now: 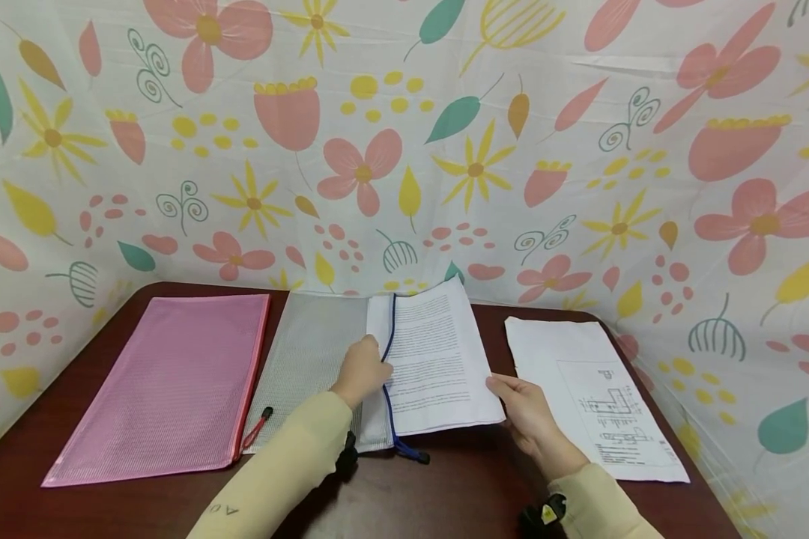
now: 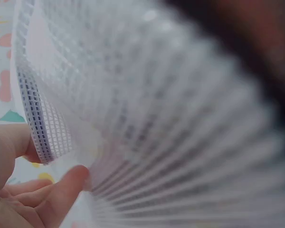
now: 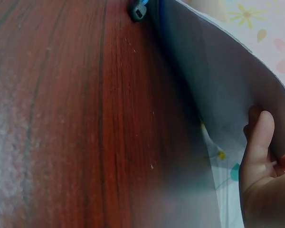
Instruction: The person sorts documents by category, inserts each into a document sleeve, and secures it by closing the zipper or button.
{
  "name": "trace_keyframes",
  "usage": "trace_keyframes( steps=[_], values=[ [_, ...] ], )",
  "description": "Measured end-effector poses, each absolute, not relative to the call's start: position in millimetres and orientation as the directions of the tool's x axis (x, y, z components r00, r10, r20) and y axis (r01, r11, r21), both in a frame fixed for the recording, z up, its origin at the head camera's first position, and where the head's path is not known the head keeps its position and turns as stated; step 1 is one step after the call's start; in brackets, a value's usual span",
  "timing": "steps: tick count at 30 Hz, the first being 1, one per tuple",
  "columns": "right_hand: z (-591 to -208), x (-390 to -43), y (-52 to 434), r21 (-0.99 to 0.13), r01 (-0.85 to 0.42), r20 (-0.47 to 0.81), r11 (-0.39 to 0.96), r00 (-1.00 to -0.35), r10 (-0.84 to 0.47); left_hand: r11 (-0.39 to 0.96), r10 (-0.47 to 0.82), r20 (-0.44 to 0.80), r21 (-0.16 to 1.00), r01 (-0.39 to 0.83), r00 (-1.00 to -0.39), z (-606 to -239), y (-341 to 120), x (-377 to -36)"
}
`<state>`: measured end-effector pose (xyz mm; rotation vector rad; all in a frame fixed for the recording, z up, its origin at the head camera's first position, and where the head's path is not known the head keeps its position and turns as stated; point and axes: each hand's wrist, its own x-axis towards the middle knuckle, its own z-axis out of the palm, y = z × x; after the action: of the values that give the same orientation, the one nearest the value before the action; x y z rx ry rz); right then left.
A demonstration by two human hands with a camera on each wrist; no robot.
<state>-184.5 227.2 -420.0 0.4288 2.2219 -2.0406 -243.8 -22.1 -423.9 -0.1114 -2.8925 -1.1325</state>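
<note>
The left hand's [image 1: 364,369] fingers pinch the grey pouch [image 1: 310,352] at its blue-zipped edge on the counter [image 1: 458,486]; the right hand's [image 1: 529,412] fingers pinch the sheets [image 1: 431,352], partly inside it. A pink pouch [image 1: 168,382] lies alongside.

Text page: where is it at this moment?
In the head view, the text page is just right of centre, between the blue zip of the grey pouch and the right hand, which pinches its right edge.
</note>
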Motion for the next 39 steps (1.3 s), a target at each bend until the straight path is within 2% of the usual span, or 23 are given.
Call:
trace_keyframes(
  steps=[7, 10, 16, 20, 28, 39],
  values=[
    [-420, -184, 225, -0.965, 0.257, -0.246, 0.058, -0.957, 0.152, 0.809, 0.03, -0.015, 0.588, 0.015, -0.999, -422, -14, -255],
    [-422, -184, 226, -0.964, 0.261, -0.249, 0.057, -0.956, 0.158, 0.767, 0.015, -0.001, 0.642, 0.011, -1.0, -422, -17, -256],
    [-422, -183, 230, -0.963, 0.267, -0.257, 0.039, -0.952, 0.167, 0.586, -0.023, -0.019, 0.81, -0.029, -1.0, -427, -30, -255],
    [-418, -183, 230, -0.963, 0.266, -0.258, 0.034, -0.954, 0.152, 0.513, -0.055, -0.048, 0.855, -0.07, -0.997, -431, -36, -257],
    [-403, -183, 228, -0.972, 0.21, -0.194, 0.107, -0.971, 0.139, 0.436, -0.047, -0.07, 0.896, -0.084, -0.996, -432, -39, -257],
    [-385, -180, 224, -0.971, 0.128, -0.115, 0.202, -0.99, 0.077, 0.468, 0.023, -0.004, 0.884, 0.008, -1.0, -428, -39, -254]
  ],
)
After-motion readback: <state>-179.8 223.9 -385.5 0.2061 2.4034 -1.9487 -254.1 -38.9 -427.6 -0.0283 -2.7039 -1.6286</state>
